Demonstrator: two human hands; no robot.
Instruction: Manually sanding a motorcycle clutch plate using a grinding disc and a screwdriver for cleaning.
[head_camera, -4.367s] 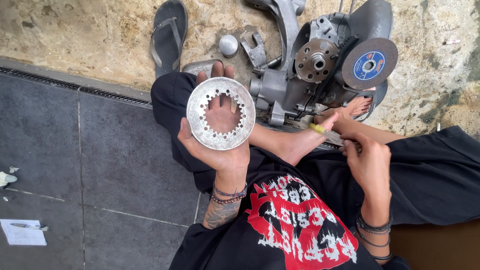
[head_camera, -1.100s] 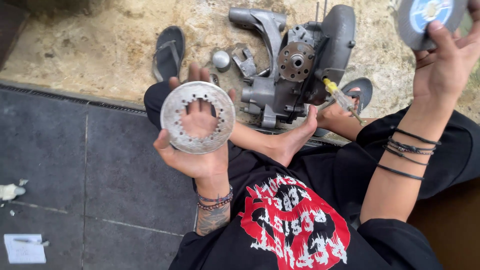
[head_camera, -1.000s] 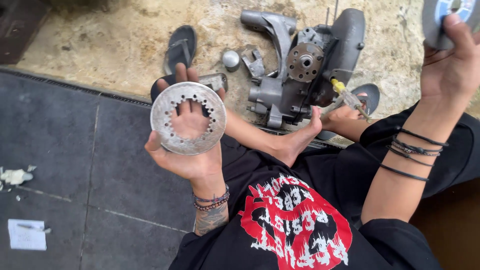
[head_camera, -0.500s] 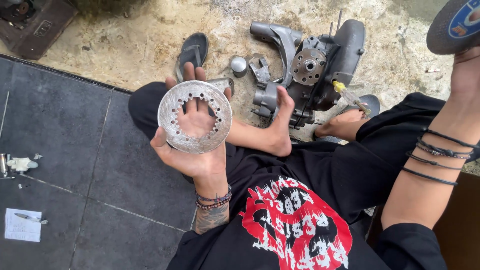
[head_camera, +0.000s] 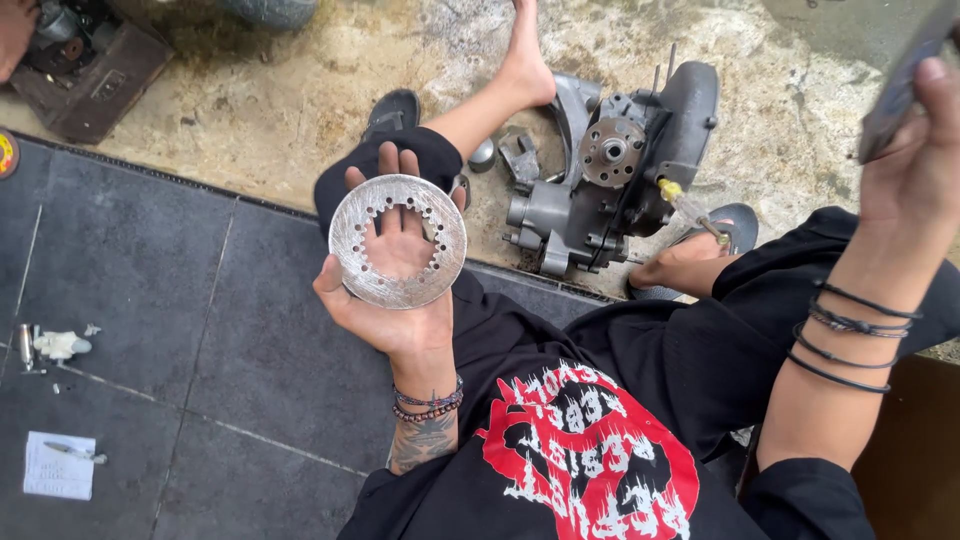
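Note:
My left hand (head_camera: 400, 330) is held palm up over my lap, shut on a flat silver metal ring plate (head_camera: 400, 292) with small holes round its toothed inner edge. My fingers show through its middle. My right hand (head_camera: 920, 150) is raised at the far right edge, shut on a dark round disc (head_camera: 900, 85) that is mostly cut off by the frame. On the concrete ahead lies a grey engine casing (head_camera: 610, 170) with a round hub facing up. It sits between my bare left foot (head_camera: 525, 60) and my sandalled right foot (head_camera: 690, 260).
A black sandal (head_camera: 395, 108) lies by my left knee. A rusty tray of parts (head_camera: 90, 60) stands at the top left. On the dark floor tiles at the left are a small white part (head_camera: 60, 345) and a slip of paper (head_camera: 58, 465).
My right hand has lifted the dark disc off the engine and up to the right edge. My left leg has stretched out past the engine. The left hand still holds the ring plate.

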